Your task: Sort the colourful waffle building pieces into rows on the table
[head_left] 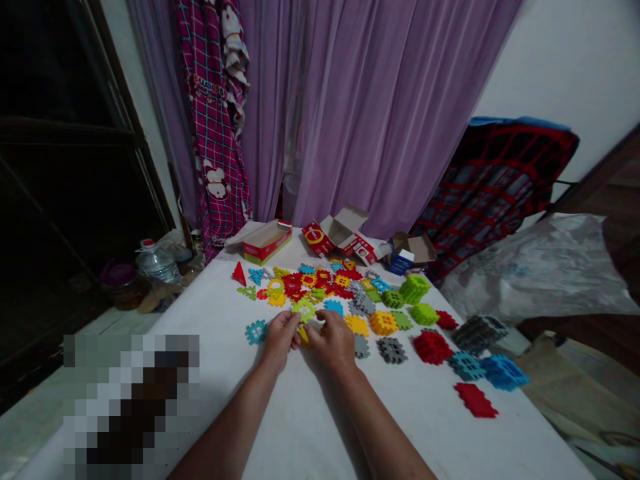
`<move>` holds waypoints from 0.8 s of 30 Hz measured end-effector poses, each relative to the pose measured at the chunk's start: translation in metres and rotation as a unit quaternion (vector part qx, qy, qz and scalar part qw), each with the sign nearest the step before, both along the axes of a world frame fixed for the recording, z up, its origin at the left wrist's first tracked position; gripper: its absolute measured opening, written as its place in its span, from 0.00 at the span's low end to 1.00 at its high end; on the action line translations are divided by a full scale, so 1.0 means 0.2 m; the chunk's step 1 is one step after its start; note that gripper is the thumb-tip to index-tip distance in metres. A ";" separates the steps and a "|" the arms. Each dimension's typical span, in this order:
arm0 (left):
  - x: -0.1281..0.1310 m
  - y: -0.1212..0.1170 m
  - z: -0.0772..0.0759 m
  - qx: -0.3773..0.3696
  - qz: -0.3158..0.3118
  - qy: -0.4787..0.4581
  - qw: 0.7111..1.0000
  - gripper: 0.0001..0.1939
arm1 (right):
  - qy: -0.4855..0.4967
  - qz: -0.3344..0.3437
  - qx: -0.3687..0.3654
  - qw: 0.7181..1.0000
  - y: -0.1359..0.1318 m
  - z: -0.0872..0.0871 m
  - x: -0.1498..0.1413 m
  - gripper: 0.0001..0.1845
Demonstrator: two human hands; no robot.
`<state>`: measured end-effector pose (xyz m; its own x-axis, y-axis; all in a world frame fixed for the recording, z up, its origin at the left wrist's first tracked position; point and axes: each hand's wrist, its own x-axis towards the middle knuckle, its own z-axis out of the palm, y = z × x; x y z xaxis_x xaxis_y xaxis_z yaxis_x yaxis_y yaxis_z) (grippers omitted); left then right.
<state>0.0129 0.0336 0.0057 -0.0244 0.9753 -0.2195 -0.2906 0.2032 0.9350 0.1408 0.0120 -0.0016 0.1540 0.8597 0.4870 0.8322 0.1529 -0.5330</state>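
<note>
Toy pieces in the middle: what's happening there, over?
Left hand and right hand close together at lime-green piece, grip unclear. Yellow piece between them. Light-blue piece just beyond right hand, crowding it slightly.

1. Seen at the upper front of the grip: a lime-green piece (303, 309), flat, with toothed edges and window-like openings, tilted, its left side at the fingertips.
2. Seen lower, between the fingers of the grip: a yellow piece (303, 336), mostly hidden, with full shape and any joining to the lime-green piece unclear.
</note>
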 end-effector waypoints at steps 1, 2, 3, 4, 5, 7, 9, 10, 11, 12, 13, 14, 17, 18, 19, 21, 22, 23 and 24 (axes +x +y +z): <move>0.00 0.00 0.00 -0.001 -0.004 0.003 1.000 0.24 | -0.001 -0.004 -0.002 1.000 0.00 -0.01 0.00 0.16; 0.00 0.00 0.00 -0.001 -0.008 0.008 1.000 0.24 | 0.004 -0.009 -0.007 1.000 0.00 -0.01 -0.01 0.16; 0.00 0.00 0.00 0.001 -0.012 0.013 1.000 0.24 | 0.011 -0.013 -0.015 1.000 0.00 -0.01 -0.01 0.15; 0.00 0.00 0.00 0.004 -0.016 0.019 1.000 0.24 | 0.019 -0.019 -0.026 0.999 0.00 -0.01 -0.02 0.15; 0.00 0.00 0.00 0.009 -0.022 0.023 0.999 0.24 | 0.029 -0.023 -0.039 0.999 0.00 -0.01 -0.03 0.15; -0.01 -0.01 0.00 0.022 -0.030 0.027 0.999 0.25 | 0.052 -0.031 -0.064 0.996 -0.01 0.00 -0.03 0.15; -0.01 -0.02 -0.01 0.036 -0.034 0.032 0.998 0.25 | 0.082 -0.046 -0.069 0.993 0.00 0.01 -0.01 0.15; -0.02 -0.02 -0.01 0.041 -0.032 0.037 0.998 0.26 | 0.096 -0.056 -0.064 0.992 0.00 0.02 0.03 0.14; -0.02 -0.02 -0.02 0.046 -0.030 0.043 0.998 0.26 | 0.106 -0.068 -0.057 0.990 0.01 0.04 0.07 0.15; -0.02 -0.03 -0.02 0.050 -0.027 0.050 0.997 0.26 | 0.114 -0.085 -0.049 0.989 0.02 0.06 0.14 0.16; -0.02 -0.03 -0.03 0.052 -0.023 0.055 0.997 0.26 | 0.115 -0.104 -0.045 0.987 0.03 0.08 0.22 0.17; -0.02 -0.02 -0.03 0.056 -0.022 0.059 0.996 0.26 | 0.113 -0.128 -0.043 0.984 0.05 0.11 0.31 0.20; -0.02 -0.02 -0.04 0.066 -0.024 0.066 0.995 0.27 | 0.100 -0.245 -0.046 0.963 0.08 0.21 0.63 0.23; -0.02 -0.02 -0.03 0.069 -0.025 0.068 0.995 0.28 | 0.095 -0.274 -0.051 0.956 0.08 0.24 0.73 0.23; -0.02 -0.02 -0.03 0.070 -0.025 0.068 0.995 0.29 | 0.089 -0.303 -0.056 0.947 0.09 0.27 0.83 0.23; -0.01 -0.02 -0.03 0.069 -0.022 0.069 0.995 0.31 | 0.079 -0.343 -0.070 0.933 0.11 0.31 0.99 0.24; -0.01 -0.03 -0.03 0.067 -0.020 0.069 0.995 0.32 | 0.075 -0.358 -0.078 0.928 0.13 0.32 1.06 0.24; -0.01 -0.03 -0.03 0.066 -0.020 0.069 0.995 0.33 | 0.071 -0.369 -0.087 0.923 0.14 0.32 1.11 0.24; -0.01 -0.03 -0.03 0.064 -0.020 0.069 0.995 0.34 | 0.068 -0.377 -0.095 0.919 0.16 0.33 1.16 0.24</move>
